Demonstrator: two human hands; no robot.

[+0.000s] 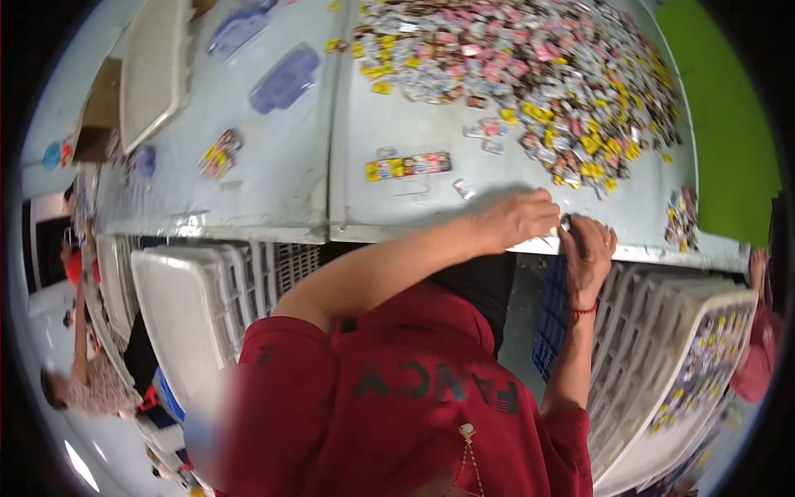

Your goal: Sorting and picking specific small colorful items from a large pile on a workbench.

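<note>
Pinched by the right hand (588, 253), a small shiny thing (566, 222) is at the table edge (364, 232) beside the left hand (515, 219), whose grip I can't tell; one packet row (408, 166) looks done, and a big pile (497, 50) seems left.

A: Held piece (566, 222)?
B: Small, dark and silvery. Pinched at fingertips of right hand (590, 248), left hand (526, 222) just beside. At front edge of table (397, 120), mostly hidden, pose unclear.
A: Row of packets (410, 166)?
B: Lying flat, set side by side, yellow at left end, pink and dark toward right. Roughly parallel to front edge, left of both hands.
A: Loose packet (464, 190)?
B: Silvery, lying askew near front edge, between row and left hand.
A: Main heap (530, 74)?
B: Yellow, pink, brown, silver packets, jumbled, spread over far part toward right edge.
A: Small cluster (681, 219)?
B: Mixed colours, near front right corner.
</note>
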